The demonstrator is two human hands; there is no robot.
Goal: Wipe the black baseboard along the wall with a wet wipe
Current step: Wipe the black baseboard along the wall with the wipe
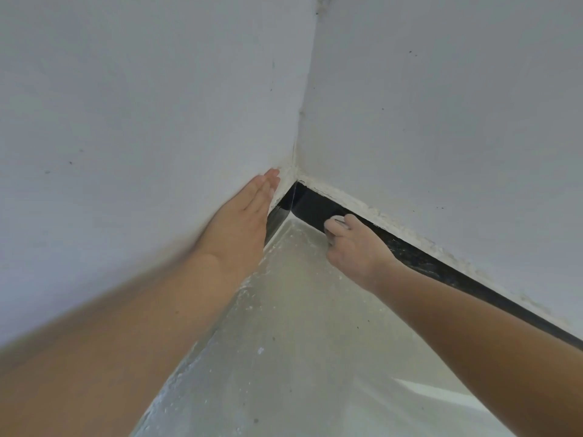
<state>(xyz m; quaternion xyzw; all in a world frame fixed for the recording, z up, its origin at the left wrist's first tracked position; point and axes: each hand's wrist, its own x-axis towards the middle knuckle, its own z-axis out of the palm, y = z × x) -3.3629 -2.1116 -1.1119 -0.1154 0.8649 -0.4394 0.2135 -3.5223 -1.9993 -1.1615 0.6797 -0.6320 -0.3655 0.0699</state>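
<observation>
The person crouched in the corner [295,179] of the room, and the wiping step was in hand. The right hand [355,249] held the wet wipe [337,222], a small white wad, against the face of the black baseboard [426,264] at the foot of the right wall [441,105], near the corner. Its fingers [333,235] were curled round the wipe, with the thumb on top, so only a little of the white showed.

The left hand [244,222] lay flat on the left wall [126,121], just above the short piece of baseboard there. Its fingers [268,188] were straight and pressed together, and they held nothing; I judged it served as a support.

The baseboard between the wipe and the corner looked dark and clean, while the length toward the person's arm had pale dust and specks on it. White crumbs also lay on the floor [315,326] along both walls. So I judged the work was at an early part, with most of the strip not yet wiped.

The next move probably called for a steady press and a slide of the wipe along the strip, away from the corner, low enough to reach the bottom edge without picking up the grit from the floor.
</observation>
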